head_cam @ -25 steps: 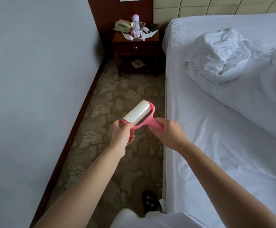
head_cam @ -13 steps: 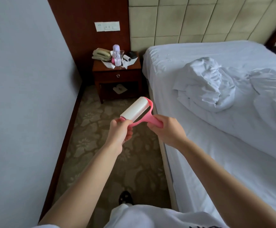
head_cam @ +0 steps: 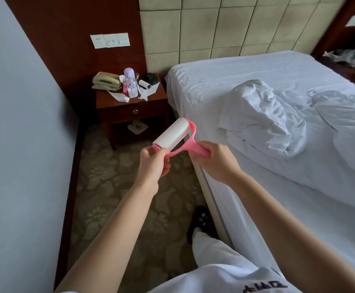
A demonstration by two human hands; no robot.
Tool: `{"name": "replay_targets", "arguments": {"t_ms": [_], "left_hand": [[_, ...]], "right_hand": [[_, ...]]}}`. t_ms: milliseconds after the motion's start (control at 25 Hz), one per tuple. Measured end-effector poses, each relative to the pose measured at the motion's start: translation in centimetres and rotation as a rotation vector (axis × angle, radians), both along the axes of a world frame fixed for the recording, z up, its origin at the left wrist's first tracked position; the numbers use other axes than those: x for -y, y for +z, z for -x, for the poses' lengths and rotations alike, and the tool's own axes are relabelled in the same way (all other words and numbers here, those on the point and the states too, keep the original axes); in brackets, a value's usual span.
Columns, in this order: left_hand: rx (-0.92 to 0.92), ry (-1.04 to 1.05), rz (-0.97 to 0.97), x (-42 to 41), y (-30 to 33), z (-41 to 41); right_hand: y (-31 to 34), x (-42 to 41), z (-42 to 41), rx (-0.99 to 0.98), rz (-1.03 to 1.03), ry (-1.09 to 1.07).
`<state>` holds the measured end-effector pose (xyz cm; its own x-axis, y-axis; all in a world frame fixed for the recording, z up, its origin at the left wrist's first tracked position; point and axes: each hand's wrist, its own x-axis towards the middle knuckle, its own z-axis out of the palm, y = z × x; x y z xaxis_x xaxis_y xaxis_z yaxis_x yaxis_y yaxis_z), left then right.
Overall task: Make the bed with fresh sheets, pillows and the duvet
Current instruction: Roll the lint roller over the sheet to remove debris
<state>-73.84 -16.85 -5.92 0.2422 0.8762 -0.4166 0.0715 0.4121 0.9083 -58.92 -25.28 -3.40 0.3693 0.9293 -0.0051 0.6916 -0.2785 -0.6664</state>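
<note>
I hold a pink lint roller (head_cam: 175, 134) with a white sticky roll over the carpet beside the bed. My right hand (head_cam: 212, 160) grips its pink handle. My left hand (head_cam: 153, 163) pinches the near end of the roll. The bed (head_cam: 246, 199) on the right carries a white fitted sheet. A crumpled white duvet (head_cam: 263, 117) lies bunched in the middle of it, and more rumpled white bedding (head_cam: 349, 123) spreads to the right edge of the view.
A wooden nightstand (head_cam: 130, 106) stands at the head of the bed with a phone (head_cam: 105, 81), a clear bottle (head_cam: 130, 83) and papers. A grey wall (head_cam: 20, 144) closes the left side. Patterned carpet (head_cam: 113, 182) fills the narrow aisle. My dark slipper (head_cam: 199, 218) is near the bed frame.
The view has tilted up and shows more headboard, wall sockets and nightstand. Both hands keep the same hold on the lint roller, which has shifted slightly toward the bed.
</note>
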Motion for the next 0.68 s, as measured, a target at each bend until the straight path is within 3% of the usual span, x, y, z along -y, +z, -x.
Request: {"name": "replay_targets", "arguments": {"t_ms": [360, 680], "left_hand": [[-0.137, 0.000, -0.061, -15.4, 0.9, -13.5], [-0.154, -0.072, -0.028, -28.0, 0.8, -25.1]], "right_hand": [[-1.6, -15.4, -12.9, -0.069, -0.055, -0.039], [-2.3, -27.2, -24.3, -0.081, -0.007, -0.121]]}}
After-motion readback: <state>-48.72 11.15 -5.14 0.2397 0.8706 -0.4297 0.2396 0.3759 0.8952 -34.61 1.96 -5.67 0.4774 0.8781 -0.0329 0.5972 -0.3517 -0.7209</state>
